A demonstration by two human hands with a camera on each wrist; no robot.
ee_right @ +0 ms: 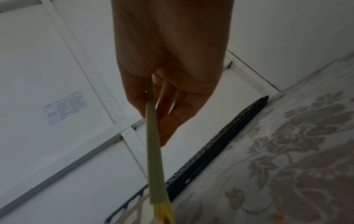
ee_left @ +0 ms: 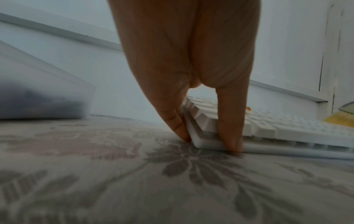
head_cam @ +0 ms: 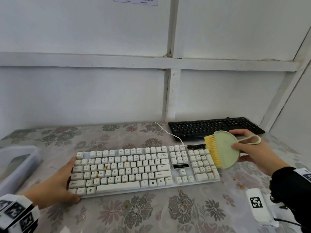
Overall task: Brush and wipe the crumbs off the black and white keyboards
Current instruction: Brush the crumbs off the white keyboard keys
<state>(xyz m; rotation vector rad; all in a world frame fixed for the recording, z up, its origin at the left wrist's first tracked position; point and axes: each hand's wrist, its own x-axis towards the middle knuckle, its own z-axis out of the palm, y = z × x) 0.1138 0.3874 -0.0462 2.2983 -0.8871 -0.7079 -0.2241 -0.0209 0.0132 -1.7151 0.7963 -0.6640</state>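
On a flower-patterned worktop [head_cam: 151,214], the left hand [head_cam: 55,185] braces the near-left corner of the white keyboard [head_cam: 134,167] — fingers [ee_left: 172,118] straight along its left edge, thumb against the near edge, in the left wrist view. Orange crumbs [head_cam: 239,184] lie on the keys and on the worktop at its right end. Over the number pad, the right hand [head_cam: 252,152] pinches a pale green brush [head_cam: 223,148] between thumb and fingers, yellow bristles pointing left above the keys. Beyond it — against the far wall [head_cam: 84,91] — lies the black keyboard [head_cam: 213,128].
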